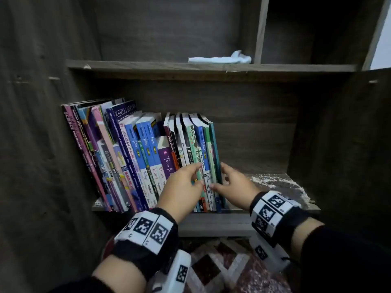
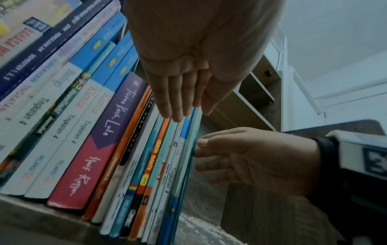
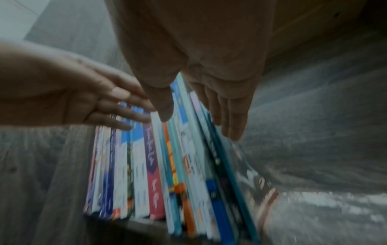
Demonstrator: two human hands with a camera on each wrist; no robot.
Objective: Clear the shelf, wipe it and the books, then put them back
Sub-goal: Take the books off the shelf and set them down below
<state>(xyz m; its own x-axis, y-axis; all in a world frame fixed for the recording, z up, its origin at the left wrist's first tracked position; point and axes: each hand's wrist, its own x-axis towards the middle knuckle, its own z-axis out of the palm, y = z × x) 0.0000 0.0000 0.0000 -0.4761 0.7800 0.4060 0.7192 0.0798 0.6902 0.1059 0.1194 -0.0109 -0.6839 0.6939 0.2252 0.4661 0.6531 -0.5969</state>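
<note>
two hands at a row of books on a dark wooden shelf

the shelf (image 1: 275, 187) was scuffed pale at its right end; the books (image 1: 135, 153), too many to count surely, stood from its left edge to mid-span, leaning left. the left hand (image 1: 182, 187) lay nearly flat, straight fingers on the spines; the right hand (image 1: 232, 185) was open against the end book, its thumb on the spines. one white cloth (image 1: 220, 58) lay on the board above. the right wrist view was blurred.

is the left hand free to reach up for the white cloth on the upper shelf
Probably yes. The left hand only rests straight fingers on the book spines, gripping nothing. The white cloth lies near the upper shelf's front edge with open space around it; nothing visible blocks the way up.
</note>
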